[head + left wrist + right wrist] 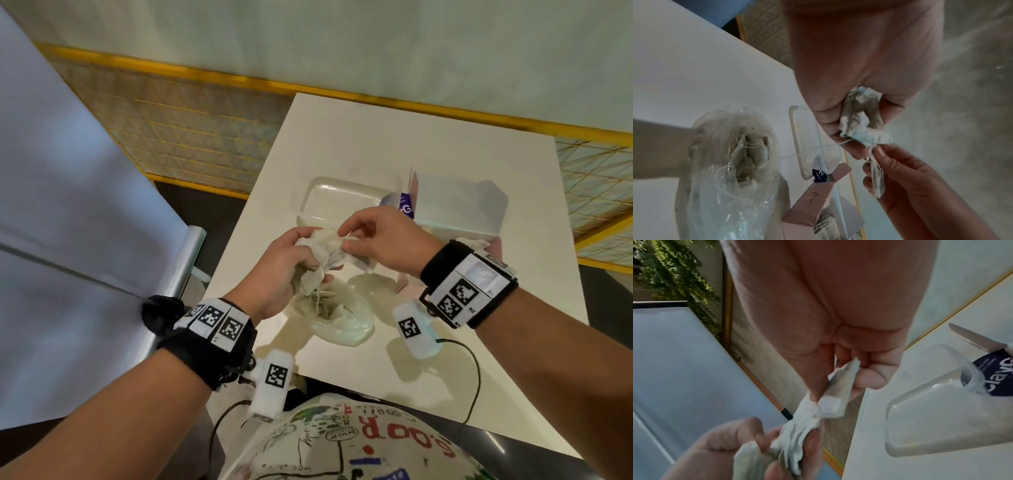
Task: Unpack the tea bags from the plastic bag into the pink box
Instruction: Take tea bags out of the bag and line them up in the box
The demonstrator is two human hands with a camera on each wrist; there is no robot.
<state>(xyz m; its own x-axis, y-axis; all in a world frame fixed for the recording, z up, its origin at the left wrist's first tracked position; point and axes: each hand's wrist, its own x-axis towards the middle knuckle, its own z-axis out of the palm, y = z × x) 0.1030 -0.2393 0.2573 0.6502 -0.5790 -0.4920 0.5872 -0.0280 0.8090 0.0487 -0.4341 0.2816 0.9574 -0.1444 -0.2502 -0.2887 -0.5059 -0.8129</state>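
Several tea bags point(320, 255): clumped, held above the counter point(342, 144)
left hand point(277, 270): gripping clump
right hand point(380, 240): pinching one bag
plastic bag point(337, 318): near front edge, under hands
pink box point(459, 212): right side, open

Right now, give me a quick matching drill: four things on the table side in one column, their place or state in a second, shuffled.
Things:
1. bunch of tea bags
2. plastic bag
3. pink box
4. clear container

States:
A. lying on the table below the hands, tea bags and strings still inside
B. gripped in the left hand, one bag pinched by the right hand
C. open, on the table's right side
D. see-through, left of the pink box

Pairs: 1-B, 2-A, 3-C, 4-D
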